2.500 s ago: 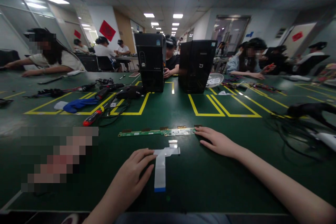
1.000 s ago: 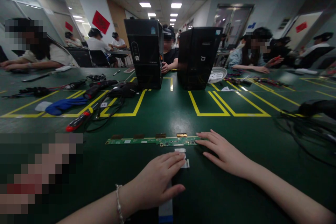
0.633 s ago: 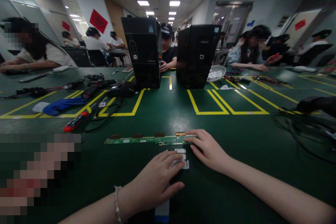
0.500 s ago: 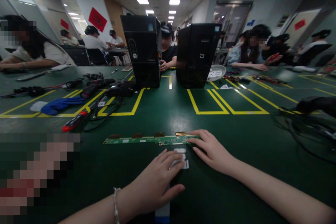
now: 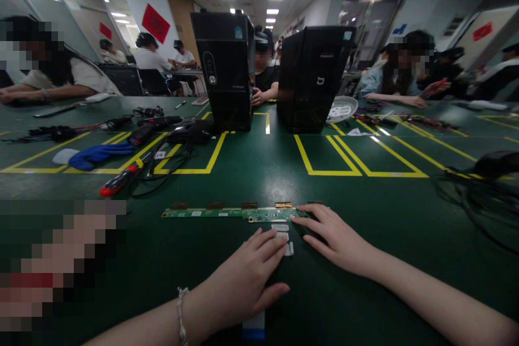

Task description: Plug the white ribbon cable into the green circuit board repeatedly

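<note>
A long, narrow green circuit board (image 5: 227,212) lies across the green table in front of me. A white flat ribbon cable (image 5: 283,237) runs from just below the board toward me, its blue end (image 5: 253,331) showing near the bottom edge. My left hand (image 5: 243,278) lies flat on the cable, fingertips pressing its upper end close to the board; most of the cable is hidden under the palm. My right hand (image 5: 334,238) rests flat on the table, fingertips on the board's right end. Neither hand grips anything.
Two black computer towers (image 5: 229,67) (image 5: 314,75) stand behind yellow floor-tape boxes (image 5: 324,159). A red-handled screwdriver (image 5: 117,181), blue glove (image 5: 95,154) and black cables lie at left. More cables (image 5: 478,189) sprawl at right. Other people sit around the table's far side.
My left hand slid up the ribbon cable from its lower side to cover its upper end. My right hand stayed at the board's right end. The view dipped slightly.
</note>
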